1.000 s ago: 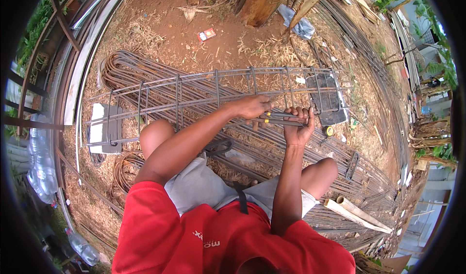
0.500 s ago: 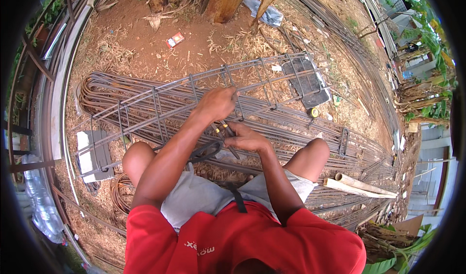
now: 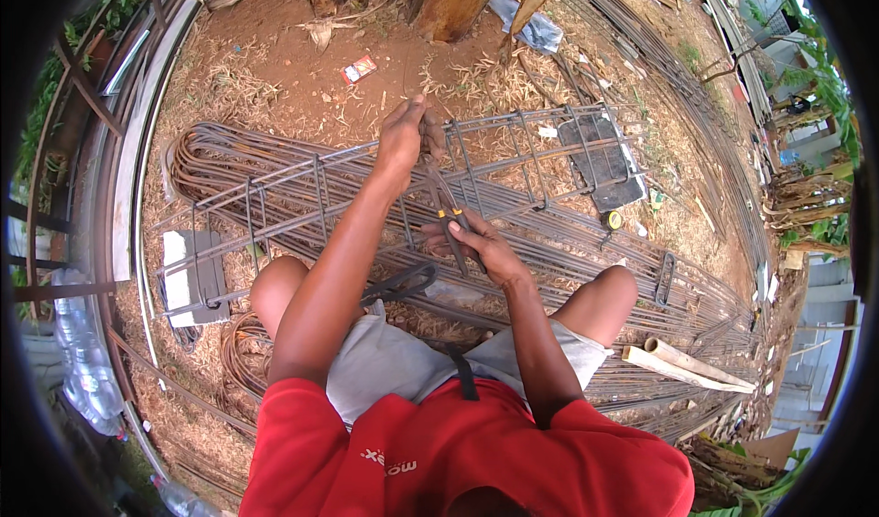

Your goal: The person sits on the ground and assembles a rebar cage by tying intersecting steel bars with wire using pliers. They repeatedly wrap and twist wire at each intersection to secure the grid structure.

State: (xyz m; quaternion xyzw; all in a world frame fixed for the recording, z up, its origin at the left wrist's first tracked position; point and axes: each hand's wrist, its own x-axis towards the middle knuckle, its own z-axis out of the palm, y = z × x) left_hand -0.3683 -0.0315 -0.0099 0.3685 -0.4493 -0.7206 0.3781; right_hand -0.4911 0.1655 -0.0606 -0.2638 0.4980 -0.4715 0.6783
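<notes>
A long steel rebar cage (image 3: 320, 187) with square stirrups lies across in front of my knees. My left hand (image 3: 401, 146) is at its far top bar, fingers pinched together; whatever they hold is too small to make out. In my right hand (image 3: 492, 253) is a pair of pincers (image 3: 447, 213) with dark handles and yellow bands. The handles are somewhat spread, and the jaws point up toward my left fingers, near the cage bars. Beneath the cage lies a bundle of bent rusty rebar (image 3: 203, 155).
A dark flat block (image 3: 600, 164) lies under the cage's right end, a white and grey block (image 3: 206, 279) under its left. A yellow tape measure (image 3: 612, 220) sits at right. A black strap (image 3: 403, 282) lies before my lap. Bamboo pieces (image 3: 691, 368) are by my right knee.
My left hand has moved farther away, to the cage's far bar. My right hand has shifted right with the pincers, whose handles are now spread wider. The whole view has shifted slightly.
</notes>
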